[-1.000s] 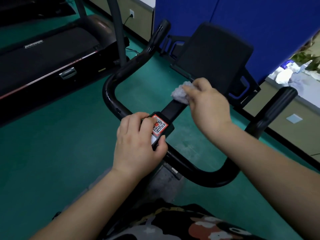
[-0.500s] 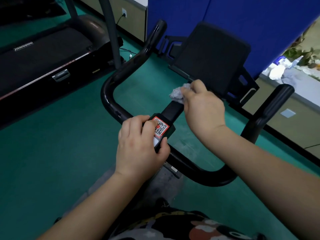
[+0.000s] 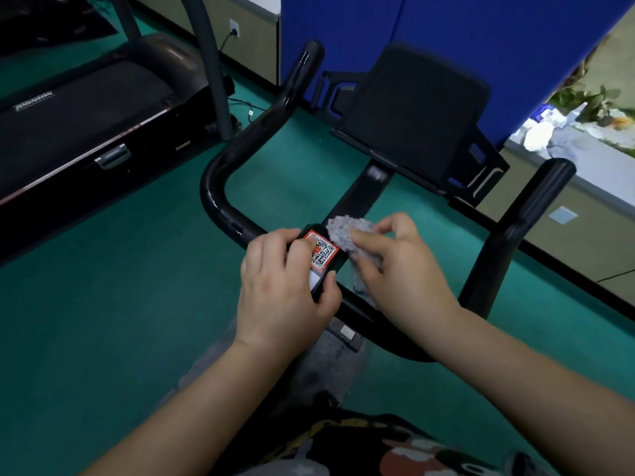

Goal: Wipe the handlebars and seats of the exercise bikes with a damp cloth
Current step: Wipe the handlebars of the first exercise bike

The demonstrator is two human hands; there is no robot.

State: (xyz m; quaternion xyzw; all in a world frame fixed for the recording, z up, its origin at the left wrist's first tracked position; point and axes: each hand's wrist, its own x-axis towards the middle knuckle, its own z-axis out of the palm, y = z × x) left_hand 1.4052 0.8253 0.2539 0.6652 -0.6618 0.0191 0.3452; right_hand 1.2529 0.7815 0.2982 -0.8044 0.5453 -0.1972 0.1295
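Note:
A black U-shaped handlebar (image 3: 220, 187) of an exercise bike fills the middle of the view, with upright grips at far left (image 3: 304, 68) and right (image 3: 536, 207). At its centre sits a black block with a red QR-code sticker (image 3: 323, 254). My left hand (image 3: 285, 290) grips this block from the left, thumb on its near side. My right hand (image 3: 395, 266) holds a crumpled grey cloth (image 3: 343, 231) and presses it against the block's right edge. A black console panel (image 3: 412, 108) stands on the stem beyond.
A black treadmill (image 3: 86, 118) lies on the green floor at the left, with a grey upright post (image 3: 209, 63). A blue partition (image 3: 446, 36) stands behind the bike. A low ledge with white clutter (image 3: 539, 135) runs along the right.
My right hand has drawn the cloth back along the stem from below the console to the sticker block. My left hand stays gripped on the block.

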